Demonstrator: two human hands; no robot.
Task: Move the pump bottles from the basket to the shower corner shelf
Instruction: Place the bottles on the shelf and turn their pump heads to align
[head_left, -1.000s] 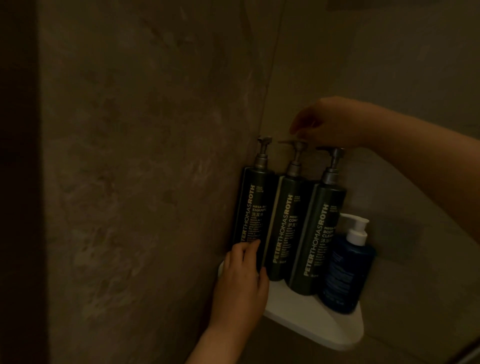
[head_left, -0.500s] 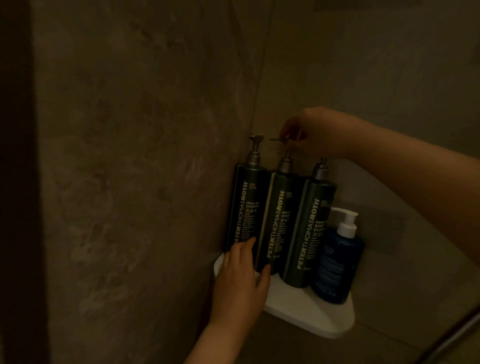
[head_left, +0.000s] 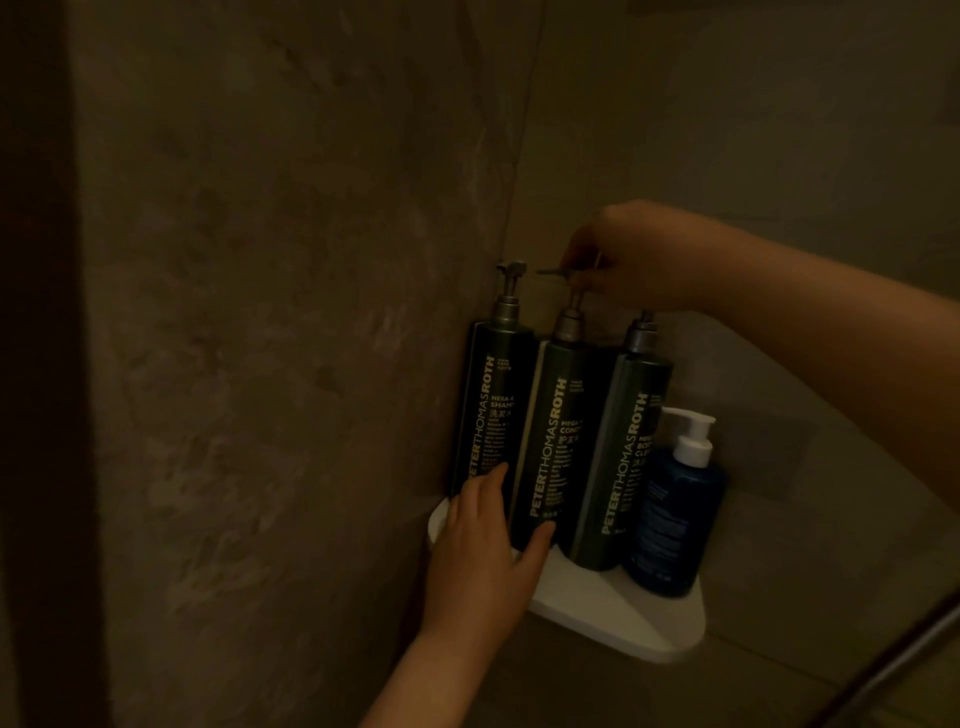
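Right hand (head_left: 641, 260) pinched pump head of middle pump bottle (head_left: 550, 447) from above, left hand (head_left: 480, 556) rested straight fingers low on left pump bottle (head_left: 485, 395), both upright on corner shelf (head_left: 628, 621).

a white corner shelf (head_left: 602, 605) sits between 2 walls (head_left: 260, 312). on it stand 3 dark pump bottles (head_left: 550, 452) and 1 blue bottle (head_left: 675, 519).

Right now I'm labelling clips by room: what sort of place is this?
Probably a shower: grey-brown stone-look walls meeting in a corner, a white corner shelf fixed there, and three tall dark green pump bottles standing on it.
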